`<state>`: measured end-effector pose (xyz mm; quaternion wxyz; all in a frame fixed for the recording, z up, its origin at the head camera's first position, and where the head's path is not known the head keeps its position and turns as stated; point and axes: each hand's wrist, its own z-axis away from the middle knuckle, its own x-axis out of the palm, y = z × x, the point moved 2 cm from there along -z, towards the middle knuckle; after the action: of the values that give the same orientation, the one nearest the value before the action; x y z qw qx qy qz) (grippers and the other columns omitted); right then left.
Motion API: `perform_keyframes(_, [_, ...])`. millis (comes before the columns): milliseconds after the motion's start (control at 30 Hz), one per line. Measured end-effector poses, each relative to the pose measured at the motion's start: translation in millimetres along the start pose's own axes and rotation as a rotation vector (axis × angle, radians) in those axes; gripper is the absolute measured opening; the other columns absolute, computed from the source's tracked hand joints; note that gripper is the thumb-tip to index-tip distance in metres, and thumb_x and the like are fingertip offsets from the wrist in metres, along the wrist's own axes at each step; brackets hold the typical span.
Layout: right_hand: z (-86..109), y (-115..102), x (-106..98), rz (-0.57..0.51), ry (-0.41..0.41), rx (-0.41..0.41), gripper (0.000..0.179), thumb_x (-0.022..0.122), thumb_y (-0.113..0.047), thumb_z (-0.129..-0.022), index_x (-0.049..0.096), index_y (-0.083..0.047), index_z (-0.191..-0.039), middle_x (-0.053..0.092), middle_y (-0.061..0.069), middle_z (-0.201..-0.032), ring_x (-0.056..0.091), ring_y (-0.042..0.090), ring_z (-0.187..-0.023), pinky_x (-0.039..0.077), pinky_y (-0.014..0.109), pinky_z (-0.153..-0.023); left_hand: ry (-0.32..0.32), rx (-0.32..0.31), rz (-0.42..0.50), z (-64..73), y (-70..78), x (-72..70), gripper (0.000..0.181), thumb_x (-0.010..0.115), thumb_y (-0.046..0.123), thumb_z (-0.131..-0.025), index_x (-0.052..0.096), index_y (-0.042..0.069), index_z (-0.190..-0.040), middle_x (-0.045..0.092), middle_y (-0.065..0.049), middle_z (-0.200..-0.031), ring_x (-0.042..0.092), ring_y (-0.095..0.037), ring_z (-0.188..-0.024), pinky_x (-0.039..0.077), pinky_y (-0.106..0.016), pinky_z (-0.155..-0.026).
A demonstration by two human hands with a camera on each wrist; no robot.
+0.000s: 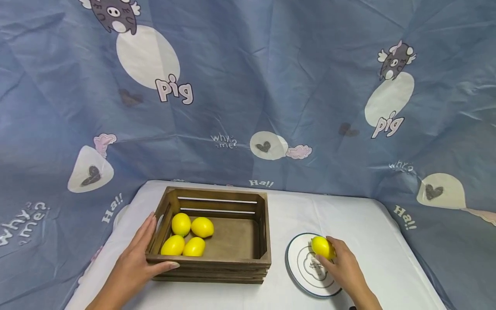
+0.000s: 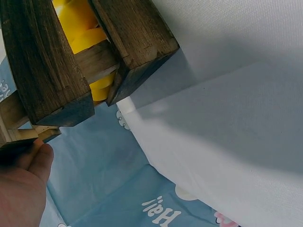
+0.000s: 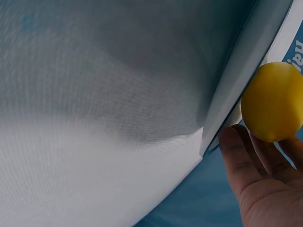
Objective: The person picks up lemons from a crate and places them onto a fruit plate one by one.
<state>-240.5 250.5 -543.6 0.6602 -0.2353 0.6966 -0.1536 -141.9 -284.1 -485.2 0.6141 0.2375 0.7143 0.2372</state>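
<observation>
My right hand (image 1: 346,265) holds a yellow lemon (image 1: 321,246) between thumb and fingers, over the upper right part of a white plate (image 1: 300,271) with a blue rim. In the right wrist view the lemon (image 3: 273,101) sits against the fingers; whether it touches the plate I cannot tell. At the near left corner of a brown wooden crate (image 1: 232,239), my left hand (image 1: 133,260) rests with straight fingers along the left side and the thumb across the front rim. Several lemons (image 1: 193,246) lie together in the crate's left half.
A white cloth (image 1: 286,215) covers the table, with the crate left and the plate right of it. Behind and at both sides hangs a blue sheet (image 1: 232,107) printed with pigs and words. Slatted gaps show in the crate's walls.
</observation>
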Motion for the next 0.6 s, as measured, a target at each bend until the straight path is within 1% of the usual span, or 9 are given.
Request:
perform_keyframes(167, [-1.4, 0.0, -1.8, 0.009, 0.013, -0.01, 0.071, 0.084, -0.026, -0.09, 0.052, 0.006, -0.145, 0.056, 0.028, -0.141, 0.057, 0.046, -0.128, 0.046, 0.062, -0.108, 0.004, 0.009, 0.004, -0.4, -0.8, -0.1, 0.14, 0.093, 0.053, -0.071, 0.0, 0.016, -0.17, -0.003, -0.007, -0.176, 0.027, -0.055, -0.148, 0.035, -0.076, -0.104])
perform_keyframes(400, [-2.3, -3.5, -6.0, 0.02, 0.017, -0.023, 0.073, 0.085, -0.028, -0.09, 0.052, 0.006, -0.146, 0.055, 0.028, -0.142, 0.056, 0.046, -0.128, 0.045, 0.063, -0.108, 0.032, 0.022, 0.005, 0.7, -0.3, -0.2, 0.141, 0.096, 0.047, -0.069, 0.005, 0.015, -0.17, 0.003, -0.01, -0.176, 0.03, -0.054, -0.147, 0.036, -0.074, -0.106])
perform_keyframes(600, [-1.1, -8.1, -11.4, 0.04, 0.011, -0.026, 0.073, 0.084, -0.03, -0.091, 0.051, 0.003, -0.148, 0.054, 0.028, -0.144, 0.054, 0.047, -0.13, 0.044, 0.065, -0.107, 0.025, 0.013, 0.015, 0.6, 0.1, 0.4, 0.141, 0.097, 0.046, -0.069, 0.004, 0.016, -0.17, 0.002, -0.009, -0.176, 0.028, -0.054, -0.148, 0.035, -0.074, -0.107])
